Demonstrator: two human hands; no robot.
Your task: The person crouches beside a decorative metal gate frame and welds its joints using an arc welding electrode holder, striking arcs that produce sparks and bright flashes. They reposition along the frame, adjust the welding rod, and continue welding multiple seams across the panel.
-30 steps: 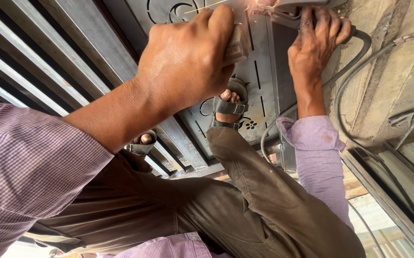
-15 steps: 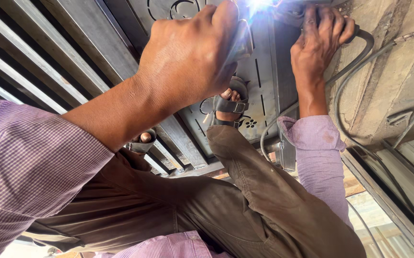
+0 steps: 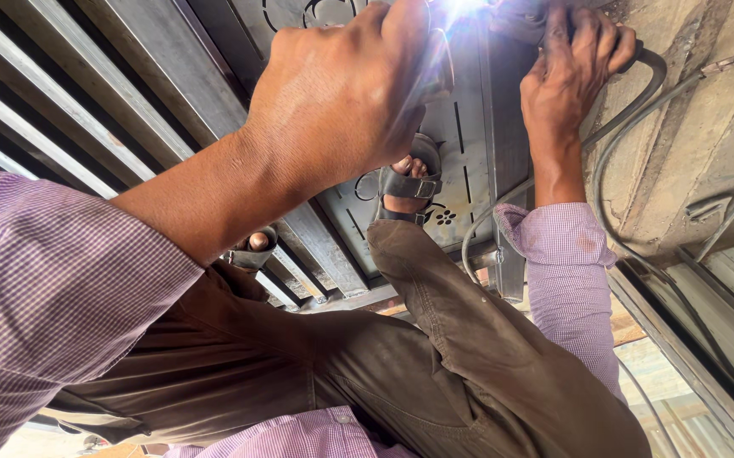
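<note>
Up top, left hand (image 3: 346, 89) clenched, fingers curled tight around a small dark piece held against the metal gate (image 3: 469, 161), thumb pressed along its edge right beside the weld flash (image 3: 462, 7). Right hand (image 3: 572, 64) closed around the welding holder (image 3: 524, 17), knuckles bent, grip firm, tip lost in the glare. Thick grey cable (image 3: 630, 110) looping from that fist down past the wrist and along the concrete wall (image 3: 706, 127). Gate lying flat under both hands, cut slots and a small flower pattern showing near the sandalled foot (image 3: 408, 182) planted on it; second sandal (image 3: 253, 250) resting on the bars (image 3: 87, 110) further left. Checked purple sleeves on both arms, brown trousers filling the lower middle. Compared with a second ago: no flash then, only bare metal between the hands; half a second ago already lit, now brighter and spread wider. Both hands in nearly the same spots throughout, grips unchanged, feet unmoved.
</note>
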